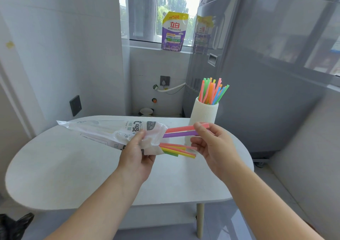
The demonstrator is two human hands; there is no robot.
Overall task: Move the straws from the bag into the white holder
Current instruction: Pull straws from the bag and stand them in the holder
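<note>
Our left hand (137, 153) grips the crinkled clear plastic bag (110, 131) near its mouth, steadying it above the pale oval table (73, 166) so straws slide free. Our right hand (211, 147), held level, pinches a pink and a purple straw (180, 131), both partly out, just before the white ribbed holder (204, 114) full of bright straws.

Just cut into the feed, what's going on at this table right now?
The person's left hand grips the plastic bag near its open end, above the table; the right hand pinches a pink and a purple straw, partly out of the bag. Several more straws poke from its mouth. The white holder stands on the table, already holding a bunch of straws.
</note>
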